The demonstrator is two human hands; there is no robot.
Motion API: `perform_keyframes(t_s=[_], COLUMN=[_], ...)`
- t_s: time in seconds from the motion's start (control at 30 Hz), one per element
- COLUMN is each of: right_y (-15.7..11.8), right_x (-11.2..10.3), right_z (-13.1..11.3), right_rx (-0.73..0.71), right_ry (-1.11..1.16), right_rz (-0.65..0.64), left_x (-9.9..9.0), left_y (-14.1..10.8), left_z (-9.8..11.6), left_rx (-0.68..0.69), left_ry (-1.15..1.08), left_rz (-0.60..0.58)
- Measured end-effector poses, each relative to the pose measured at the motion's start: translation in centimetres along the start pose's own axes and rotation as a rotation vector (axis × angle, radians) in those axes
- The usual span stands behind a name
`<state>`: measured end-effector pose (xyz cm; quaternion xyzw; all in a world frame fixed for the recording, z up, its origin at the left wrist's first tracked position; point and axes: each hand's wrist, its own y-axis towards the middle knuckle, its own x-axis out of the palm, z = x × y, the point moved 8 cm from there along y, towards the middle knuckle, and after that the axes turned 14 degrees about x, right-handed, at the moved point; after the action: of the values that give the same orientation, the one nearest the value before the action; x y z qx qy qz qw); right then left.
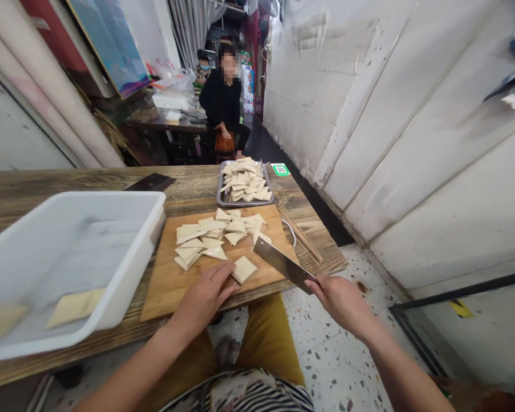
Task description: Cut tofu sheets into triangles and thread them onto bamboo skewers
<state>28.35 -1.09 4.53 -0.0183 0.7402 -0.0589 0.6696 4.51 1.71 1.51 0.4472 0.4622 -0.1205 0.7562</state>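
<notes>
My right hand (332,294) is closed round the handle of a broad cleaver (283,264), whose blade reaches over the right part of the wooden cutting board (163,286). At the board's near edge, my left hand (208,292) has its fingers apart, with the fingertips beside a square stack of pale sheets (244,269). Farther back on the board lies a loose heap of cut pale pieces (212,232), many of them triangular. Beyond the board, a metal tray (220,194) is piled with skewered pale pieces (244,180).
A white plastic tub (143,252) with pale sheets (75,306) stands at the left. Thin wooden sticks (300,234) lie right of the board. Near the far edge are a dark flat object (151,182) and a green card (280,170). A seated person (221,100) is beyond the table.
</notes>
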Motion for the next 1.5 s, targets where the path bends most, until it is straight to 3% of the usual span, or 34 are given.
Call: perform_keyframes(t_s=[0.37, 0.53, 0.63, 0.77, 0.93, 1.07, 1.5], right_y=[-0.2, -0.4, 0.4, 2.2, 4.4, 5.2, 5.7], right_x=[0.0, -0.2, -1.2, -2.7, -3.5, -3.4, -3.4], right_z=[-1.0, -0.9, -0.9, -2.4, -5.4, -7.0, -7.7], right_rx=[-0.038, -0.039, -0.054, -0.204, -0.4, -0.487, -0.571], right_ry=[-0.108, -0.125, -0.13, -0.095, -0.161, -0.187, -0.151], right_rz=[-0.007, -0.024, 0.035, 0.062, 0.005, -0.046, -0.068], left_x=[-0.3, -0.8, -1.3, -0.6, 1.5, 1.7, 2.0], left_y=[0.8, 0.6, -0.3, -1.7, -2.0, -2.0, -2.4], left_z=[1.1, 1.6, 3.0, 4.8, 3.5, 3.2, 3.4], left_rx=[0.201, 0.156, 0.113, 0.114, 0.027, 0.087, 0.139], left_ry=[0.058, 0.076, 0.104, 0.126, 0.122, 0.092, 0.039], left_rz=[0.033, 0.033, 0.088, 0.171, 0.2, 0.257, 0.21])
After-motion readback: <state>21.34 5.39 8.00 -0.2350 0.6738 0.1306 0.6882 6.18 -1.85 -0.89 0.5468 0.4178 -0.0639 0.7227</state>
